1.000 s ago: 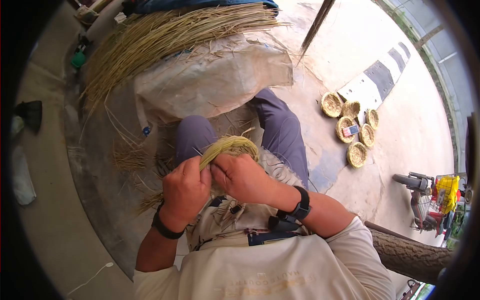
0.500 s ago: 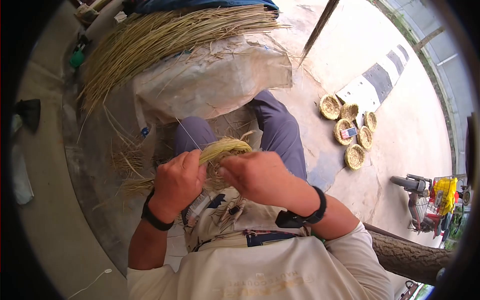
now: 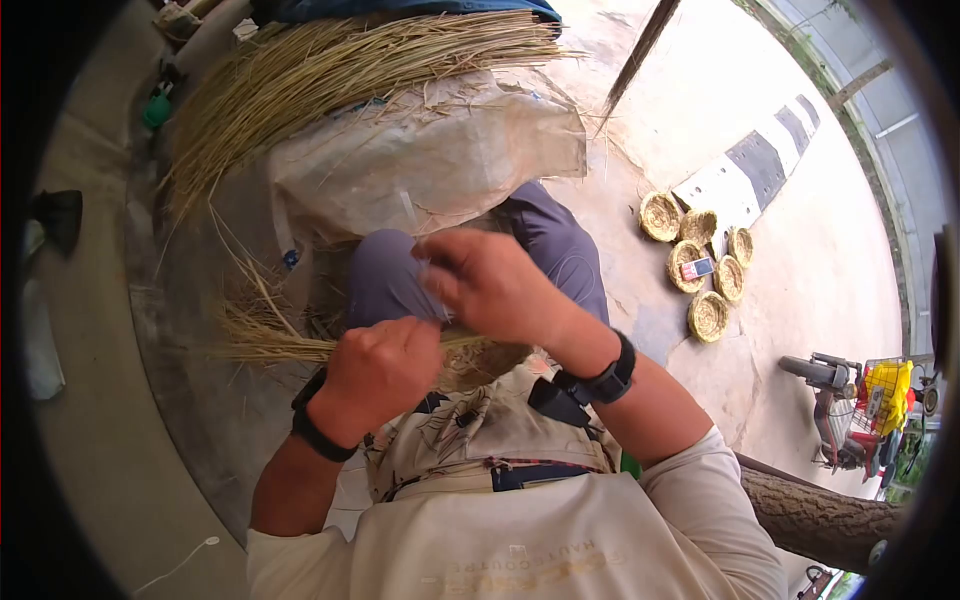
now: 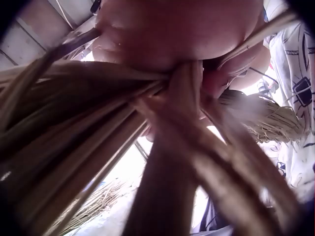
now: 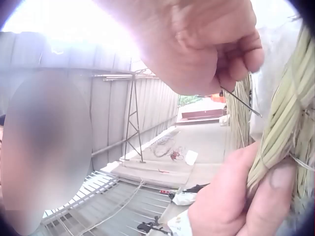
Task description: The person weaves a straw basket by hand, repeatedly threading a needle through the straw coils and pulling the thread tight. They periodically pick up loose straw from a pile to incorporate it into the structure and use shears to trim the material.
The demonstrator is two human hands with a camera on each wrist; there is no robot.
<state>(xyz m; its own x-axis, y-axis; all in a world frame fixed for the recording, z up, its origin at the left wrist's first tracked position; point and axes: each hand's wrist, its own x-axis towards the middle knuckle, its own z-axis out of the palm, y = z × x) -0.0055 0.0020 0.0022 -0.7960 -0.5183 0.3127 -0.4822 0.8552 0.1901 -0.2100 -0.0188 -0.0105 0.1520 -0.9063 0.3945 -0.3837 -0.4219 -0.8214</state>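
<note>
- Here, we find the straw coil (image 3: 475, 362) in the person's lap, just beside the left hand (image 3: 385, 370) and partly covered by the hands and wrists.
- The left grip is narrow: in the right wrist view we see thumb and fingers pinching the coil's green straw.
- The right hand (image 3: 497, 285) is raised beyond the coil, its curled fingers holding a thin metal needle (image 5: 240, 102); whether the needle's bare end is its point or its eye, we cannot tell.
- We judge the step in hand to be stitching the coil. To do it well, we would keep the left pinch close to the newest stitch so the straws stay packed, draw the thread in one even pull, and snug it without cutting the stalks.
- We would also keep the needle's end clear of the left fingers and lay in loose straw evenly, so the coil's thickness holds.
- In the head view, the coil's visible part runs roughly side to side across the lap, while the loose straw ends (image 3: 275, 347) point out to the person's left.
- In the right wrist view, we see the coil slant from upper right down into the left hand, with the needle's bare end aimed towards it.
</note>
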